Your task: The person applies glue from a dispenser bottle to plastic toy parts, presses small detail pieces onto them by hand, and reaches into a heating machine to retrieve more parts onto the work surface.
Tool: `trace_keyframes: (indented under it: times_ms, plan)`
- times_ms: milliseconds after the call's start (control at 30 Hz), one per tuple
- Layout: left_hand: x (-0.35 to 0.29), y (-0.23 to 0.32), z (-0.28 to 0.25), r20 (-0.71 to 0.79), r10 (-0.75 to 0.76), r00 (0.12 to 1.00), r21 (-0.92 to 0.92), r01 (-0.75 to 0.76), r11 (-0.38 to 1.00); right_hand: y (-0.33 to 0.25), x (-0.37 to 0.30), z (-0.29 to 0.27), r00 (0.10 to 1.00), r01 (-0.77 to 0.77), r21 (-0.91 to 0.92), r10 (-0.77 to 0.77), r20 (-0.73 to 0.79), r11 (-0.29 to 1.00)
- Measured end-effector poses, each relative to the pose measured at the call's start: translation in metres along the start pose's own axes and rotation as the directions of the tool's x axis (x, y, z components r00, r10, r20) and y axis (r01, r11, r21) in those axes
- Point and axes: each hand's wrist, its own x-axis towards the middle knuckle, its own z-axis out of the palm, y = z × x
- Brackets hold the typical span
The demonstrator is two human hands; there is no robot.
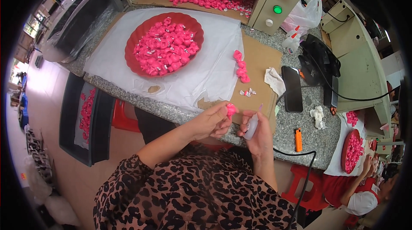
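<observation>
Thumb and fingertips of the left hand (214, 122) pinch a small pink piece (231, 110), just below the centre of the frame. Immediately to its right, the right hand (260, 139) grips a translucent white bottle (251, 128) between thumb and fingers, its thin purple tip (260, 107) pointing up. Piece and bottle are near each other but apart.

Right of centre, a row of pink pieces (241, 67) lies at the edge of a white sheet (103, 61), with a small cluster of white and pink bits (247, 93) below it on brown cardboard (262, 53). In the upper left-centre, a scalloped red bowl (129, 54) is heaped with similar pink pieces. More fill the opening of a cabinet (257, 15) at the top. A black phone (292, 89) and an orange lighter (298, 140) lie on the speckled worktop (283, 137) at right. A dark tub (101, 122) stands at left, and a co-worker (360, 191) sits at lower right.
</observation>
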Motion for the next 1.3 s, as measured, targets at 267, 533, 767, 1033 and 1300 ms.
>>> trace_keyframes:
  times_ms: [267, 533, 767, 1033, 1300]
  plan:
    - [-0.009, 0.036, -0.002, -0.304, 0.268, 0.914, 0.536, -0.069, 0.841, -0.009, -0.005, 0.001, 0.998, 0.052, -0.056, -0.053, -0.021, 0.997]
    - [-0.011, 0.127, -0.049, 0.14, 0.93, 0.341, 0.809, 0.502, -0.306, -0.006, -0.005, -0.011, 0.978, 0.206, -0.162, -0.211, -0.009, 0.965]
    - [0.066, 0.065, -0.019, 0.272, 0.632, 0.726, 0.919, -0.002, -0.394, -0.014, -0.006, -0.005, 0.99, 0.143, -0.008, -0.143, -0.006, 0.99]
    - [0.091, 0.058, -0.028, 0.347, 0.465, 0.814, 0.884, -0.118, -0.453, -0.012, -0.011, -0.013, 0.97, 0.235, -0.119, -0.241, -0.031, 0.965]
    - [0.065, 0.054, -0.034, 0.369, 0.501, 0.783, 0.89, -0.141, -0.433, -0.013, -0.005, -0.012, 0.972, 0.227, -0.012, -0.227, -0.051, 0.974]
